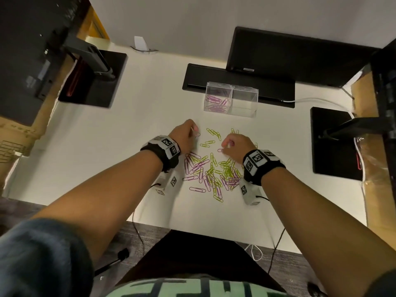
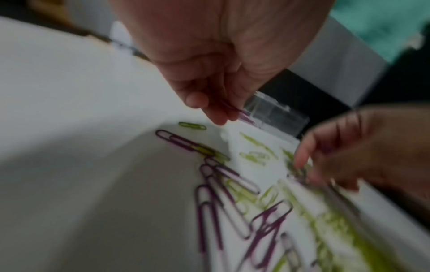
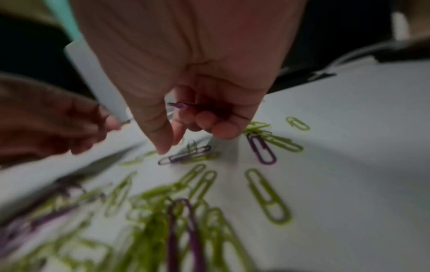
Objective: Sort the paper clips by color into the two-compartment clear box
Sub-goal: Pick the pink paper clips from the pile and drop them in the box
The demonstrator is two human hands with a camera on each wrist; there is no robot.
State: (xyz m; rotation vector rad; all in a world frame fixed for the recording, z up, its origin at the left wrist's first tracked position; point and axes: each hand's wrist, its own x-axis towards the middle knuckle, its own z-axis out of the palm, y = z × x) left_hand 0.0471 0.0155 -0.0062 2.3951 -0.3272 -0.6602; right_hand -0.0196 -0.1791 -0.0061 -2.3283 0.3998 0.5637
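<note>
A heap of purple and green paper clips (image 1: 212, 170) lies on the white table. The clear two-compartment box (image 1: 231, 101) stands behind it; purple clips fill its left compartment (image 1: 216, 102), and its right compartment (image 1: 244, 101) looks empty. My left hand (image 1: 192, 131) is at the heap's far left, fingers curled round a purple clip (image 2: 244, 114). My right hand (image 1: 225, 145) keeps purple clips (image 3: 184, 105) tucked in its curled fingers, while thumb and forefinger (image 3: 166, 147) come down on a purple clip (image 3: 184, 156) lying on the table.
A black monitor (image 1: 289, 54) and a black bar (image 1: 235, 80) stand behind the box. Black stand bases sit at the left (image 1: 94, 80) and right (image 1: 334, 144). Loose green clips (image 1: 214, 133) are scattered between my hands. A white cable (image 1: 310, 100) runs at the right.
</note>
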